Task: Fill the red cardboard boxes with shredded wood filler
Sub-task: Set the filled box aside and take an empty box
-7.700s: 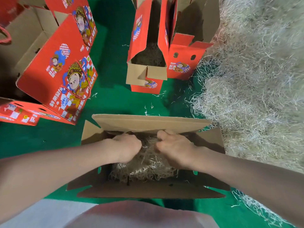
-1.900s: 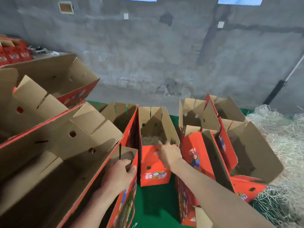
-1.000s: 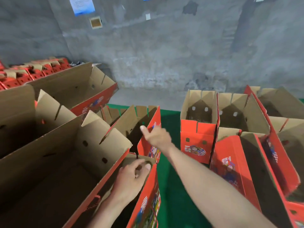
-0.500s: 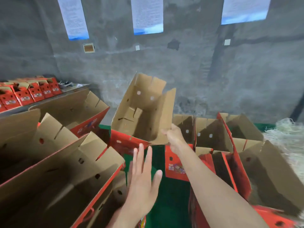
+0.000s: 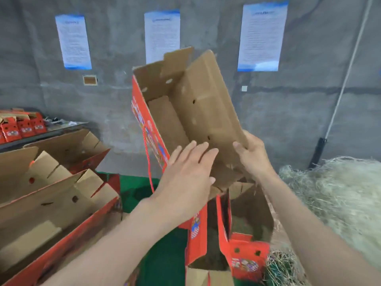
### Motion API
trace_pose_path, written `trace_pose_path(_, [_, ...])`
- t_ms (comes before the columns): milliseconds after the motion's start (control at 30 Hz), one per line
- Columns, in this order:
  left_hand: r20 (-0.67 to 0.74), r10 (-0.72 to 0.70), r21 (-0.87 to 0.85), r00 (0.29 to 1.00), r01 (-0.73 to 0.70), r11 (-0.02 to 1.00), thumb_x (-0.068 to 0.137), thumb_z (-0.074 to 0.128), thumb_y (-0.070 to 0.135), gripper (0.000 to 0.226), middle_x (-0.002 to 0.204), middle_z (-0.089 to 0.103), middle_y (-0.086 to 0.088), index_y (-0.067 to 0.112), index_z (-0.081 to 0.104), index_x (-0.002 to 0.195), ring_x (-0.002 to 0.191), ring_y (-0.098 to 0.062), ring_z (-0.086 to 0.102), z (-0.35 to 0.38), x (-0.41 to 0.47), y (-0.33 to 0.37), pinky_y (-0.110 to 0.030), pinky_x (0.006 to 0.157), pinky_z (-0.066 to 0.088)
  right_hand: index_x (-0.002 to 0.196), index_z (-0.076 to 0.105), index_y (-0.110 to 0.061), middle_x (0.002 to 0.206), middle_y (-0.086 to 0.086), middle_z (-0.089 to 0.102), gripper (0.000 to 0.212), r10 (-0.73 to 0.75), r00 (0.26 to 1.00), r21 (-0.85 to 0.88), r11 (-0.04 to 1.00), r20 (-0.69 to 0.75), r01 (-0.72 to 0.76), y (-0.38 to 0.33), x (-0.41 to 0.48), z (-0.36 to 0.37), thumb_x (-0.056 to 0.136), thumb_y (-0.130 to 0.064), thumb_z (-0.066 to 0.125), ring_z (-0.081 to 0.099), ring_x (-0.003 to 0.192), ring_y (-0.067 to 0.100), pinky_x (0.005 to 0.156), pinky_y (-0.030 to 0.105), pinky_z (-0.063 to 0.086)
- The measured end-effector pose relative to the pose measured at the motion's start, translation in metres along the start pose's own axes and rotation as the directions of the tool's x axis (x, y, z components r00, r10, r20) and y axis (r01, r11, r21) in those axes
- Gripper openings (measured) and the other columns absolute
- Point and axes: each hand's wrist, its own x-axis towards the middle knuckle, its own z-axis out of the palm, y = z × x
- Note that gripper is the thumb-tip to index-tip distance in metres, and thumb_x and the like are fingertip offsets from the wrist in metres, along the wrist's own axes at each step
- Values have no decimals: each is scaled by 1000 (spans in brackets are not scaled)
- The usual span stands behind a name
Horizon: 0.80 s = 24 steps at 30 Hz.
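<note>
**packer_q:** Where's the red box being held in this one, and by what?

**boxwatch:** The lifted box (image 5: 185,112) is held up in the air in front of the concrete wall (image 5: 113,100), tilted so its brown inside is turned toward the camera. Only bare cardboard is seen in there. Its right-hand panel is pinched by the right hand (image 5: 252,156), thumb on the inside, fingers wrapped behind. A red cord handle (image 5: 148,162) is left dangling from the printed red side.

**packer_q:** And the other hand?

**boxwatch:** The left hand (image 5: 188,178) is spread flat, fingers straight, at the box's lower near edge. Nothing is gripped by it, and whether the cardboard is actually touched can't be told. The shredded wood filler (image 5: 334,199) is piled at the right, well apart from the lifted box. Below the hands another red box (image 5: 245,250) is stood open on the green mat (image 5: 132,188), and big open boxes (image 5: 51,203) are lined up on the left. Small red boxes (image 5: 20,126) are stacked on a shelf far left, and three paper sheets (image 5: 161,36) are stuck on the wall.
</note>
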Motion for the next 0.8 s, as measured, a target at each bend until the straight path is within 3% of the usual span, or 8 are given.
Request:
trace_pose_path(67, [13,41,165,999,-43,985,90,54,36,74,156,4,0,26,9,148,143,-19,-4,-26,1,17,-43,114,-5,117,61,-20,102,-9,63,35,-125,991,-151,980,45,131,-23,-9,-39,91,0,48,60,83,11,67,13,50])
trace_pose_path(167, [-59,123,349,991,-95,932,81,63,44,92,156,-7,-5,21,5,149,143,-26,-11,-67,8,41,-55,111,-3,117,63,-20,105,-21,57,36,-291,936,-400,848,198,348,-56,-25,-90,89,1,52,56,97,5,83,14,40])
trace_pose_path(300, [-5,285,568,959,-232,789,71,72,47,115,156,-5,-12,14,-7,148,143,-31,-7,-106,11,74,-60,108,-3,114,64,-16,106,-15,61,31,-261,885,-478,764,385,433,-91,-55,-136,89,0,54,58,104,12,91,26,42])
trace_pose_path(400, [136,180,493,974,-224,841,79,68,39,94,148,26,-12,14,7,147,137,-32,24,-117,12,93,-54,109,17,103,67,-14,98,-8,68,25,-206,844,-467,756,494,458,-110,-82,-159,87,1,56,60,90,7,83,20,45])
trace_pose_path(467, [192,128,416,973,-198,888,86,61,34,56,123,53,-12,16,38,133,113,-35,50,-113,8,101,-41,86,41,99,68,-16,89,-16,67,25,-159,809,-423,786,566,451,-114,-100,-168,86,2,56,58,82,-6,73,5,42])
trace_pose_path(500, [225,109,358,968,-186,915,88,58,32,38,112,58,-12,18,49,122,105,-35,54,-108,2,104,-34,73,39,98,68,-17,86,-22,66,25,-124,794,-413,800,595,435,-112,-110,-170,85,2,57,56,80,-12,71,1,40])
trace_pose_path(633, [446,135,147,885,-221,964,92,52,29,11,88,58,-7,19,51,87,89,-29,52,-61,-41,104,-30,61,29,97,67,-16,86,-18,61,23,29,742,-407,850,669,333,-76,-157,-162,83,1,61,53,77,-10,69,6,38])
trace_pose_path(800, [677,123,-19,725,-150,989,93,51,27,15,75,51,2,13,52,88,78,-23,50,17,-104,94,-32,62,40,108,66,-12,95,-18,59,23,156,655,-411,874,740,257,-6,-223,-135,86,-8,61,52,89,-1,78,17,38])
